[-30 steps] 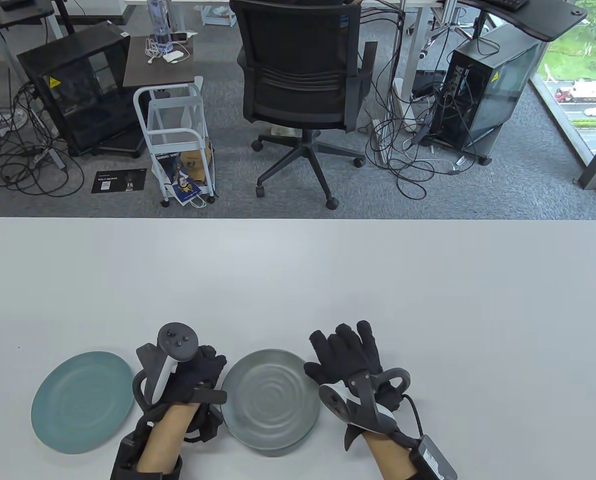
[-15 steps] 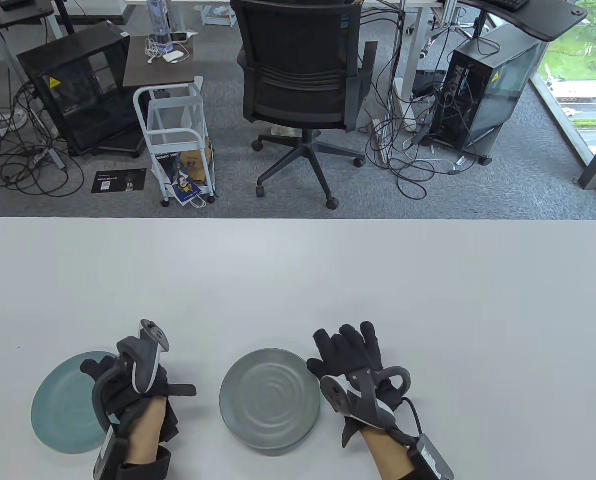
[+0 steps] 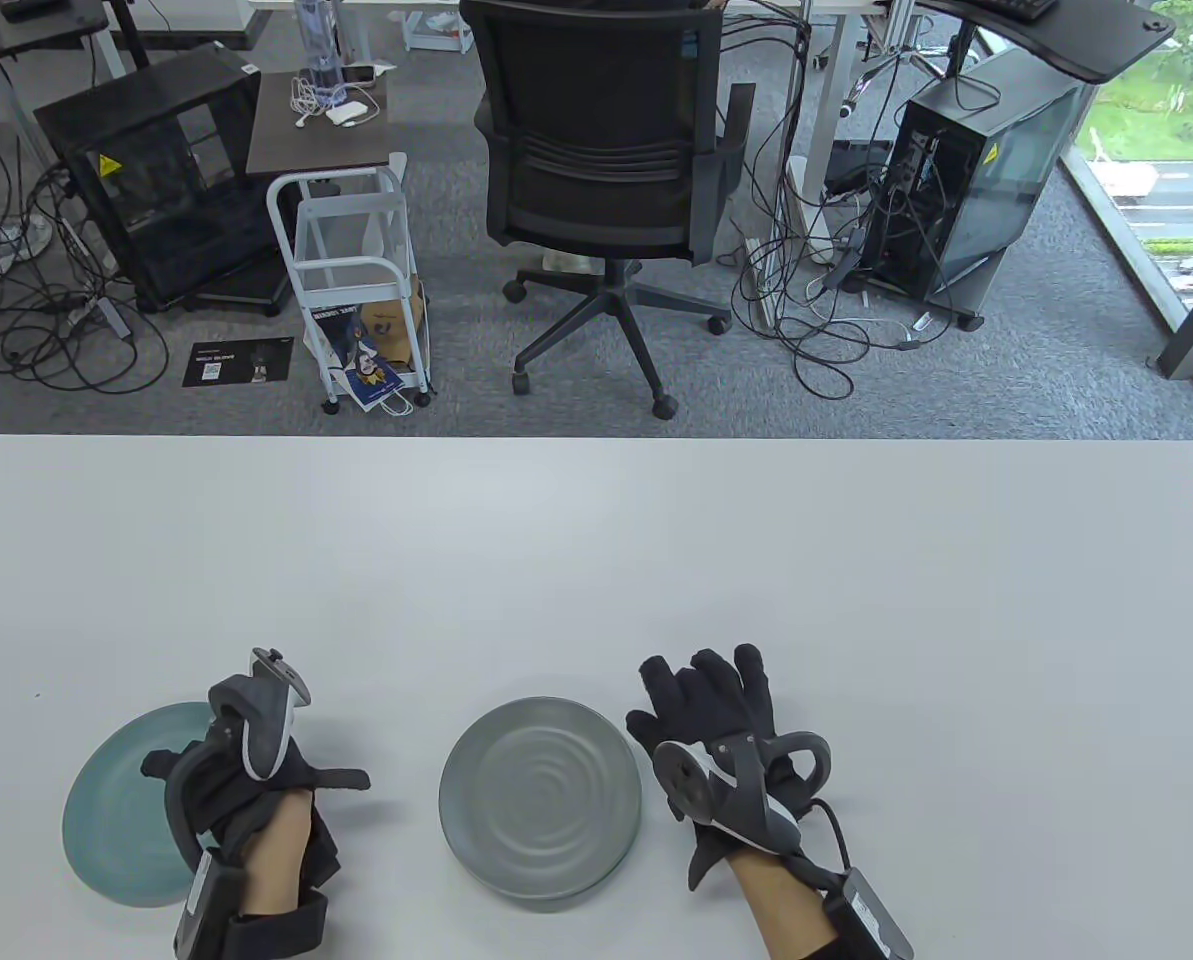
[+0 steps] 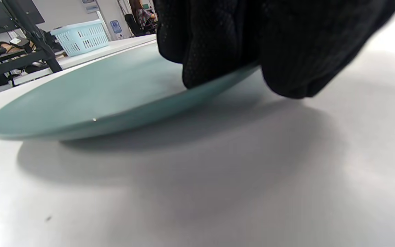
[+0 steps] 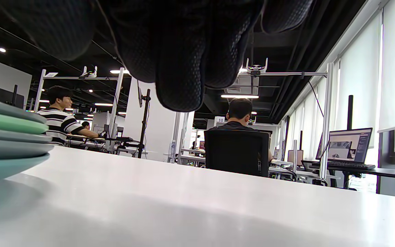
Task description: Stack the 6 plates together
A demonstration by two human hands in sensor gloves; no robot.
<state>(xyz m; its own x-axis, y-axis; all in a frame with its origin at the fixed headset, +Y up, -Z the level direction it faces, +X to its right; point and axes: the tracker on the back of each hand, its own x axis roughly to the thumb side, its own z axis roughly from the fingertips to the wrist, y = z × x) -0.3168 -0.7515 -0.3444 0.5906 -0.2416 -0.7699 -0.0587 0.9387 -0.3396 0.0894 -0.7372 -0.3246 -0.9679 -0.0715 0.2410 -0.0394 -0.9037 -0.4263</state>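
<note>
A stack of several plates [image 3: 541, 795] with a grey one on top stands at the table's front centre. It also shows at the left edge of the right wrist view [image 5: 9, 144]. A single teal plate [image 3: 111, 815] lies to its left. My left hand [image 3: 171, 775] is turned on its side over the teal plate's right rim. In the left wrist view the fingers [image 4: 218, 44] lie on top of the teal plate [image 4: 91, 96] at its rim, with another digit at the edge beneath, gripping it. My right hand [image 3: 706, 690] rests open and empty on the table just right of the stack, fingers stretched.
The white table [image 3: 656, 560] stretches far back and to the right. Beyond its far edge stand an office chair [image 3: 596, 170], a small white cart [image 3: 356, 280] and computer cases on the floor.
My left hand moved left from the stack to the teal plate and turned onto its side over its rim. My right hand shifted slightly right, away from the stack.
</note>
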